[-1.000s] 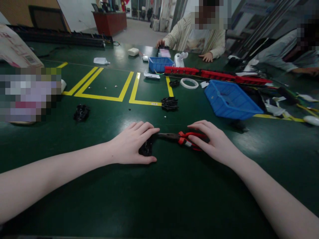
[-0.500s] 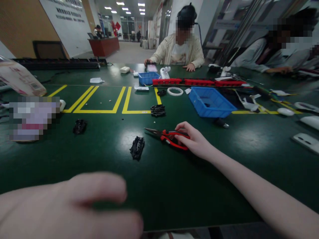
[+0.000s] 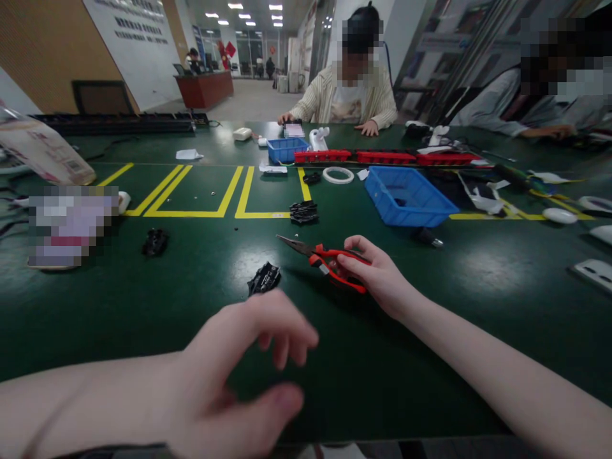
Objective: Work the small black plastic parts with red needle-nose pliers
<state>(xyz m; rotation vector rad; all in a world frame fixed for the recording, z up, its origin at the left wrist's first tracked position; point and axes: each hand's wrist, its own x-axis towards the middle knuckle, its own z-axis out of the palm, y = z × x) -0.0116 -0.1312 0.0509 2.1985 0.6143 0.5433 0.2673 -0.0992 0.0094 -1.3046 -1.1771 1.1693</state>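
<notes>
My right hand [image 3: 375,271] grips red-handled long-nose pliers [image 3: 329,262], whose tip points to the left. Close to me, my left hand [image 3: 253,370] hovers over the table with thumb and fingers apart and nothing between them. Just beyond its knuckles lies a black plastic part [image 3: 264,278], its near end partly hidden by the hand. Farther left sits another black part [image 3: 155,242]. A third black piece [image 3: 303,211] rests on the yellow tape line.
A blue bin [image 3: 411,201] stands right of centre, with a smaller blue bin [image 3: 287,150] behind it. A red strip [image 3: 387,157] runs across the back. A white ring [image 3: 338,175] lies between. One person [image 3: 354,95] sits opposite; another is at the right.
My left hand has come forward and to the right, up to the near black part. That part now lies at a different angle. The pliers' tip has risen slightly.
</notes>
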